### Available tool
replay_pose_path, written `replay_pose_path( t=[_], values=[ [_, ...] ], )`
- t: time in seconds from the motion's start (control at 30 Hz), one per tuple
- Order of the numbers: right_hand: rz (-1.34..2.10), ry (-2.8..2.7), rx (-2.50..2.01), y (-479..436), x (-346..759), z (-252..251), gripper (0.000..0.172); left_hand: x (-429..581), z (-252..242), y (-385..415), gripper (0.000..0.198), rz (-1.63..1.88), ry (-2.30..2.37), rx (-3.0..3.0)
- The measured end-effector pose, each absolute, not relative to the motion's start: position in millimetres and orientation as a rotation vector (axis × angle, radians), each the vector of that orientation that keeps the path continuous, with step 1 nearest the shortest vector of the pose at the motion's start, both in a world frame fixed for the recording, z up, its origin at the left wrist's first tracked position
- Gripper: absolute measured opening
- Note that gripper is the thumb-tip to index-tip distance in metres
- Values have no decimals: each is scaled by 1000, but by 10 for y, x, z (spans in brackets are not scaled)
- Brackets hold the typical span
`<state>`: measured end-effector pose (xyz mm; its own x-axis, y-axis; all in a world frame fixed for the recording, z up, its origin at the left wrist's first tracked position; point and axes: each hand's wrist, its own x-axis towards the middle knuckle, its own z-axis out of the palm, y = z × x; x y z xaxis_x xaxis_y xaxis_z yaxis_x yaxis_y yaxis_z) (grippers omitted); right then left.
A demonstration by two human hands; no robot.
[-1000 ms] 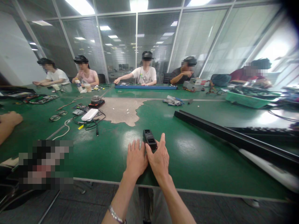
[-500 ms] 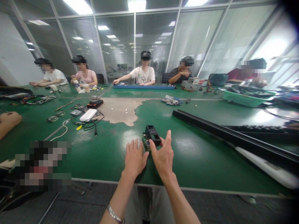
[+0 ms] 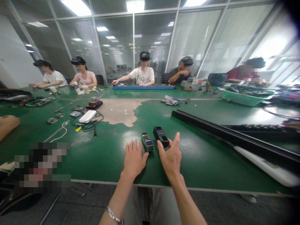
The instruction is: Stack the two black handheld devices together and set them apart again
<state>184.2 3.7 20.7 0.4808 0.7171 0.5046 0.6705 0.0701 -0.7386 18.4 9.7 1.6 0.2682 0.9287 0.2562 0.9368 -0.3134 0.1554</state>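
Observation:
My left hand [image 3: 134, 160] lies flat on the green table, fingers stretched out, with its thumb close to the circuit board. That circuit board [image 3: 147, 142] has a small screen and rests on the table between my two hands. In my right hand [image 3: 171, 154] is a black plastic case [image 3: 161, 136] with rectangular cut-outs, gripped at its near end between thumb and fingers. The index finger points away from the case. Board and case are apart, the case to the right of the board. Some of the right fingers are hidden behind the hand.
Long black rails [image 3: 211, 129] and a white elongated piece [image 3: 264, 165] lie on the right. A white box [image 3: 87, 116] with cables and a pair of glasses [image 3: 55, 118] are on the left. Farther back are a green basket [image 3: 243, 97] and several seated people.
My right hand has moved the black case to the right, away from the circuit board, which now shows its screen fully. My left hand stays almost where it was.

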Motion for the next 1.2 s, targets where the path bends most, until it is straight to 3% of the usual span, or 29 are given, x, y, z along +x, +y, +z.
replay_pose_path(
  t=[0.13,0.87,1.2],
  values=[
    [57,-1217,-1664,17,1958,160,96,197,11,108,64,-480,-1833,-2477],
    [49,-1345,-1735,25,2061,-158,105,217,23,122,46,-473,-1818,-2421],
    [19,-1338,-1707,28,2018,-117,98,211,-15,120,46,-489,-1813,-2424]
  ],
)
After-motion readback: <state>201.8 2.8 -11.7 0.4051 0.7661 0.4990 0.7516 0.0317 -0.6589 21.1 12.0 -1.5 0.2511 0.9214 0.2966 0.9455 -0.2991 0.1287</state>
